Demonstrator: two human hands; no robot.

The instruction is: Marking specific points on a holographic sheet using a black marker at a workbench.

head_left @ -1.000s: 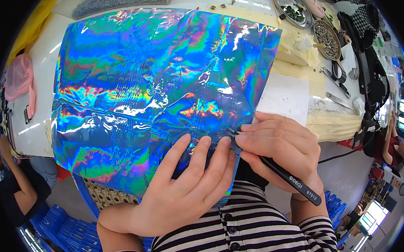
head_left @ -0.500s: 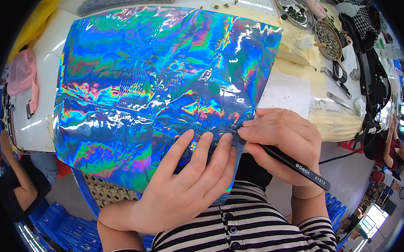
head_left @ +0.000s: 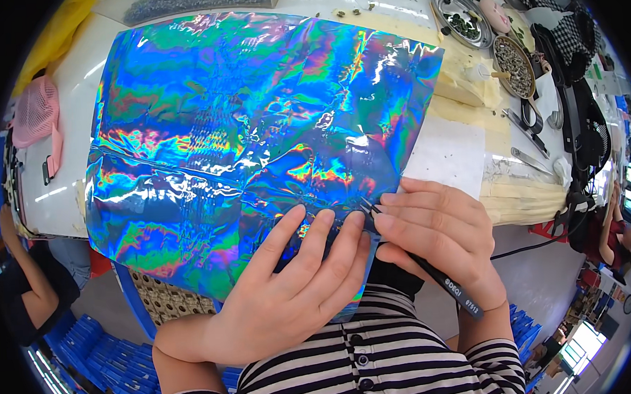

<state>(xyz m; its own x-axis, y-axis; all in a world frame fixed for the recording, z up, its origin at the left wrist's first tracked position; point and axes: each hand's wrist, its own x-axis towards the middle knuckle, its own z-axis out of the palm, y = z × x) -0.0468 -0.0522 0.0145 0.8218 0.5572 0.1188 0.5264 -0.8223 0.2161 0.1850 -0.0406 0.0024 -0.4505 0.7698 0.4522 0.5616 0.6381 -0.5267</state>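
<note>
A large shiny blue rainbow-coloured foil sheet (head_left: 255,115) covers much of the table in front of me, creased across its middle and hanging over the near edge. My left hand (head_left: 291,289) lies on its near part with the fingers stretched and slightly spread, holding nothing. Black tweezers (head_left: 439,276) are gripped in my right hand (head_left: 440,227), just right of the left fingertips. Their tips reach over the foil near its right lower corner. I cannot make out anything between the tips.
White paper (head_left: 448,149) lies right of the foil. Farther right are a round metal dish (head_left: 488,31), a pan of small bits (head_left: 514,68) and long metal tools (head_left: 532,161). A pink mesh basket (head_left: 36,114) sits left. Blue crates (head_left: 111,354) stand below; other people are at both sides.
My right hand has shifted slightly, and the tweezers' handle has swung down and left. Their tips now show more plainly over the foil. My left hand stays in place.
</note>
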